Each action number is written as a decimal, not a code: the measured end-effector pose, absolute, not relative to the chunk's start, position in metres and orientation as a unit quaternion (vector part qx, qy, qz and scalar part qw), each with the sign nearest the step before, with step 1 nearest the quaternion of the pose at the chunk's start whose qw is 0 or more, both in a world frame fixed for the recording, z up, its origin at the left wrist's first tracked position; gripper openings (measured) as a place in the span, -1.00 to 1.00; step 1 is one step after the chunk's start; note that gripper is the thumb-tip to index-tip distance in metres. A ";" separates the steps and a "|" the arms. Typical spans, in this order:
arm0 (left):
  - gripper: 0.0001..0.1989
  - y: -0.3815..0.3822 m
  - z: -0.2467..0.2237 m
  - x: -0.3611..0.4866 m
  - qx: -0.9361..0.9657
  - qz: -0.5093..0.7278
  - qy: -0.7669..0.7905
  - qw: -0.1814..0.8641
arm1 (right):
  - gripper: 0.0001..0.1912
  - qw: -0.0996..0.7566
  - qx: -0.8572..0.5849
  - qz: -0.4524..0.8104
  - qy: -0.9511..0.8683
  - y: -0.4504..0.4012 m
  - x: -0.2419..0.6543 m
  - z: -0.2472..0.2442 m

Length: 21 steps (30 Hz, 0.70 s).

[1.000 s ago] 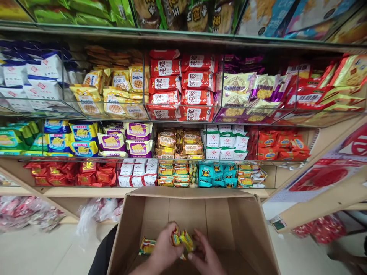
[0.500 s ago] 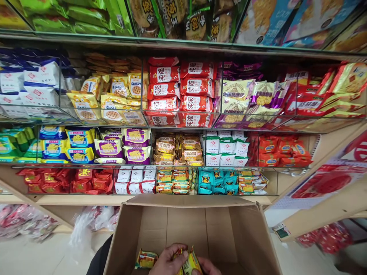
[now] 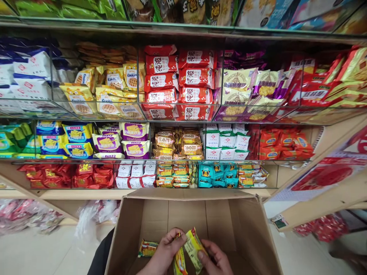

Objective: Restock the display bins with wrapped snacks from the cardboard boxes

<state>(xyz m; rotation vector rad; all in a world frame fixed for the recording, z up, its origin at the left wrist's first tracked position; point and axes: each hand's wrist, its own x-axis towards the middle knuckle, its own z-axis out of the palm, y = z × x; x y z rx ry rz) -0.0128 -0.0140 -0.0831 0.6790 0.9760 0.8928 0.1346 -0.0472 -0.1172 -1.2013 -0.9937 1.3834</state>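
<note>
Over the open cardboard box [image 3: 249,233], my left hand [image 3: 168,250] is closed on one yellow snack packet [image 3: 180,262] that hangs below its fingers. My right hand [image 3: 215,259] pinches a second yellow packet [image 3: 193,248] between thumb and fingers, with that packet's upper end close to my left fingertips. Whether the left fingers also touch it, I cannot tell. A similar yellow-and-green packet [image 3: 148,248] lies in the box, left of my left hand. My wrists hide part of the box bottom.
Behind the box stands a shelf unit with glass-fronted compartments, holding red milk biscuit packs [image 3: 162,65], yellow cookie packs [image 3: 80,101], teal packs [image 3: 218,175] and small yellow packs [image 3: 180,175]. Plastic bags [image 3: 87,221] lie low on the left. A dark-clothed leg [image 3: 100,254] borders the box.
The two packets have come apart from each other and show more fully. Both hands appear more fully in view, and the shelves sit slightly higher in the picture.
</note>
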 end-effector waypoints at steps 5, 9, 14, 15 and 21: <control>-0.77 -0.013 -0.051 -0.003 0.241 0.420 0.438 0.757 | -0.62 0.527 -0.554 0.522 -0.378 -0.041 0.144 -0.085; -0.76 -0.013 -0.038 0.002 0.239 0.397 0.443 0.767 | -0.68 0.545 -0.565 0.496 -0.371 -0.039 0.148 -0.075; -0.55 -0.017 -0.027 0.005 0.277 0.346 0.446 0.778 | -0.85 0.539 -0.557 0.282 -0.565 -0.046 0.152 -0.067; -0.54 -0.017 -0.026 0.005 0.282 0.344 0.447 0.776 | -0.85 0.528 -0.540 0.235 -0.612 -0.048 0.153 -0.066; -0.57 -0.015 -0.027 0.003 0.319 0.385 0.459 0.735 | -0.83 0.531 -0.524 0.205 -0.634 -0.058 0.148 -0.070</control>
